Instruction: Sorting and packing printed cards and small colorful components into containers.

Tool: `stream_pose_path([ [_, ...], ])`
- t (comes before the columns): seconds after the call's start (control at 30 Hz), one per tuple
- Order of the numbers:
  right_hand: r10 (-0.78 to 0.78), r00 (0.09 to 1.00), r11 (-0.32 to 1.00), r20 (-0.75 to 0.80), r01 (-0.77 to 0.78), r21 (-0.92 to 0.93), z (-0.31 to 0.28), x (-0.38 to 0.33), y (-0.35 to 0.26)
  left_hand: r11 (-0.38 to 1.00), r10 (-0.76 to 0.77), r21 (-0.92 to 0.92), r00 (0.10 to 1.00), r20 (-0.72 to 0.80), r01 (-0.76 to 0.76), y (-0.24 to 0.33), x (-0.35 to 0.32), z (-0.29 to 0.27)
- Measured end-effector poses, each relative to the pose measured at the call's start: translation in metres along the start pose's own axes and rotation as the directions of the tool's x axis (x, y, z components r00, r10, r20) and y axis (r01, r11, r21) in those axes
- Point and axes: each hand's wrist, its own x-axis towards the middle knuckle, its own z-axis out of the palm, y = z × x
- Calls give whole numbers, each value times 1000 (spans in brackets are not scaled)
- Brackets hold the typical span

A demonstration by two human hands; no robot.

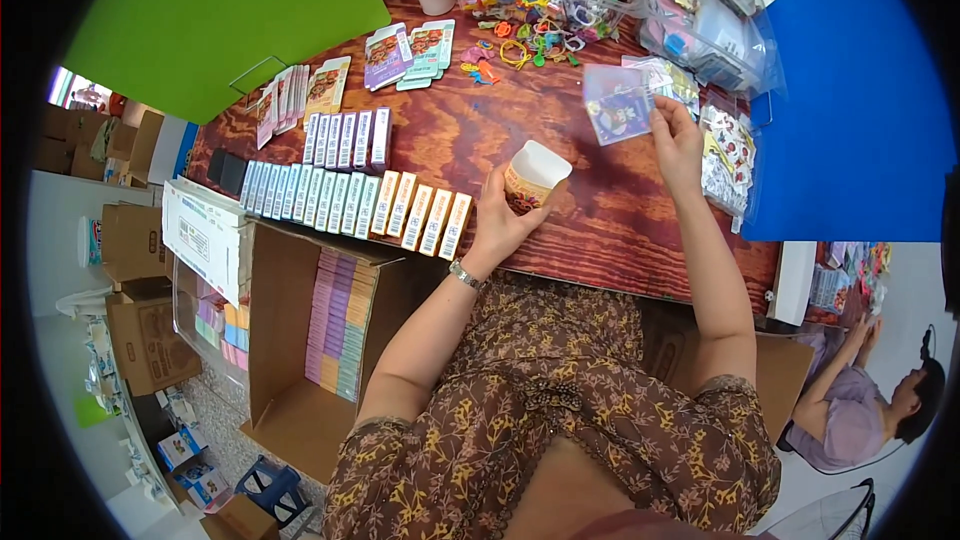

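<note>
Orange-and-white paperboard box [526, 188] is in the left grip [503, 218], thumb and fingers around its sides, over the near part of the reddish-brown wood-grain surface [600, 240]. Open mouth faces up toward the camera; long axis foreshortened, can't tell exact tilt. Right grip [677, 135] pinches a flat purple see-through packet [620, 112] by its right edge. Key relation: packet is right of the box and farther from the body, well apart. From the right grip, box lies left and nearer the body. Left grip also nearest the upright orange-and-white boxes [418, 218].
</note>
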Motion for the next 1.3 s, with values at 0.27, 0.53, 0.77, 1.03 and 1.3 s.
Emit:
stream_pose_path([
  [0.27,-64,994,998,-86,62,-20,-1,-13,-19,999,-3,45,1000,-27,4,-4,-4,-2],
  [0.53,-345,930,911,126,364,-195,35,-67,-76,991,35,131,999,-2,-34,8,-1,-2],
  [0.77,-565,812,752,145,579,-315,42,-65,-82,942,209,267,978,6,-203,14,-9,2],
  [1.03,-614,733,651,294,680,-338,60,-76,-78,948,250,214,968,-36,-237,24,1,6],
  [1.3,-425,844,818,328,513,-260,95,9,-59,932,278,272,953,-119,-238,-5,-15,12],
])
